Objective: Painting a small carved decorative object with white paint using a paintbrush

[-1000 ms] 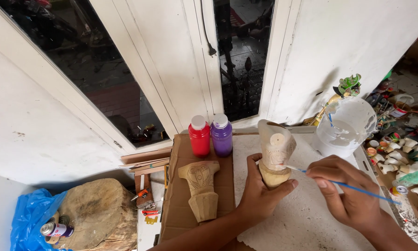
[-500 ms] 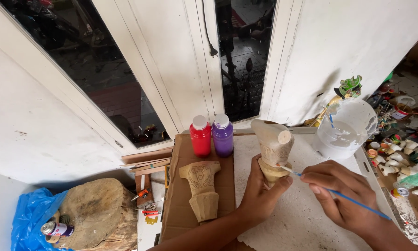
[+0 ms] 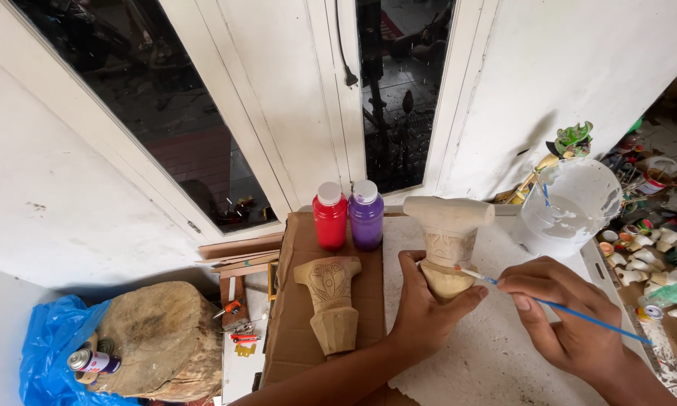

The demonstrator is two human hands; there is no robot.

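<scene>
1. Wood, pale and carved, is what we hold: our left hand (image 3: 429, 316) is closed around the lower body of an upright T-topped wooden figure (image 3: 447, 240), which stands on the white, rough-surfaced table (image 3: 496, 353) just beyond that hand.
2. Our right hand (image 3: 568, 316) is closed in a pinch on a thin blue-handled paintbrush (image 3: 549, 302). The handle runs back and to the right past the wrist; the bristle end points left and touches the figure at its narrow waist.
3. The relation that matters: the figure's long axis is vertical, the brush lies nearly level across it, and the figure sits to the left of the right hand and directly in front of the left. The left hand is on it, the right reaches it only through the brush.
4. A second carved wooden figure (image 3: 329, 301) of like shape lies flat on a brown cardboard sheet (image 3: 293, 346), left of our left forearm, well apart from the brush.
5. Two squat bottles stand side by side behind it, touching or nearly so: a red bottle with a white cap (image 3: 330, 218) and a purple bottle with a white cap (image 3: 366, 216).
6. A translucent white plastic bucket (image 3: 572, 207) sits far right; small paint pots (image 3: 647, 256) crowd the right edge. A spray can with a coloured label (image 3: 92, 362) lies lower left by blue plastic sheeting (image 3: 49, 346).
</scene>
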